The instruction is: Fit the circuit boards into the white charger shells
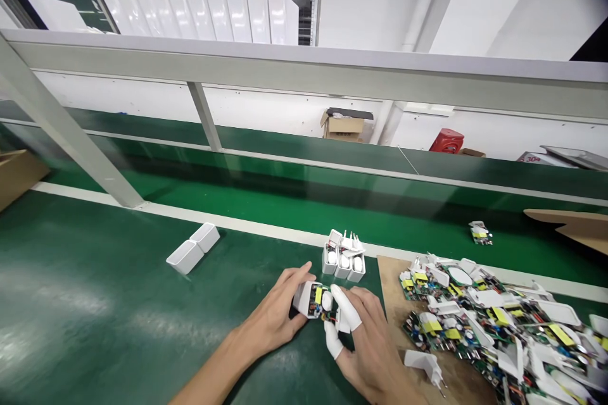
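Note:
My left hand [278,313] is closed around a small white plastic housing [304,299], held above the green bench. From the housing's right end sticks a circuit board [317,297] with a yellow-wrapped part and a round white part. White finger cots cover the thumb and index finger of my right hand [368,335], which pinch the board's right end. How deep the board sits inside cannot be seen. Just beyond my hands stand several white housings [342,266] with boards and plug pieces in them. A white plug piece [422,362] lies right of my right hand.
A large heap of circuit boards and white plastic parts [498,316] covers a brown board [392,281] on the right. Two white housings [192,248] lie at left. Behind run a green conveyor belt [266,199] and a metal frame [285,69]. One board [481,234] rests on the belt.

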A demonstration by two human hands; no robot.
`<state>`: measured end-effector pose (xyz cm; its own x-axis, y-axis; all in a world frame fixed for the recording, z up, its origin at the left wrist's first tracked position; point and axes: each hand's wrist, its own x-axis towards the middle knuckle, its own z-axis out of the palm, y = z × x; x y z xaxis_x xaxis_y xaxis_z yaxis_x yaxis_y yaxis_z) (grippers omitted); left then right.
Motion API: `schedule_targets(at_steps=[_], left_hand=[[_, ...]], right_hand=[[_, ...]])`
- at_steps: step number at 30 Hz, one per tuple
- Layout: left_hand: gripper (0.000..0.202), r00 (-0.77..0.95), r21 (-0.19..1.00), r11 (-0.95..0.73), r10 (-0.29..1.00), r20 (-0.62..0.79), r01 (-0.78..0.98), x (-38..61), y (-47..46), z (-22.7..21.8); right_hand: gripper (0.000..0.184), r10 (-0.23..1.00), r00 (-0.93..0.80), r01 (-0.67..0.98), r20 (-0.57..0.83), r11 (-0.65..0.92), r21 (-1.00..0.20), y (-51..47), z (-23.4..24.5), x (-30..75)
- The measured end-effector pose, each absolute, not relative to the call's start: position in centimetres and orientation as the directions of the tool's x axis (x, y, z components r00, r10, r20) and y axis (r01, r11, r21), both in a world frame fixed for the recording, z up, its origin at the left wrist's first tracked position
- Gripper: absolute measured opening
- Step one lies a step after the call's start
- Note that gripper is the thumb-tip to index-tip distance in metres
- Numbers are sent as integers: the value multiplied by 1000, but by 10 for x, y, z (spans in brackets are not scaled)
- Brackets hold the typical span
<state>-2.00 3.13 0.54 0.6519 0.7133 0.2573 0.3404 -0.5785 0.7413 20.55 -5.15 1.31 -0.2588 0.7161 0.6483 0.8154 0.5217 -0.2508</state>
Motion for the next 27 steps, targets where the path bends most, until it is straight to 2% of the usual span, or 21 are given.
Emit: schedule_targets(at_steps=[10,19,27], left_hand=[[87,649,748,-564,722,240,350,-20,32,-2],[90,648,734,-574,722,243,363,-20,32,-3],[89,658,736,-580,711,247,350,-16,30,0]], right_hand=[[70,713,-235,816,660,514,-265,-51,17,205],[76,709,-302,827,638,527,-195,-53,17,207],[71,697,-303,821,650,537,-192,-51,17,204]])
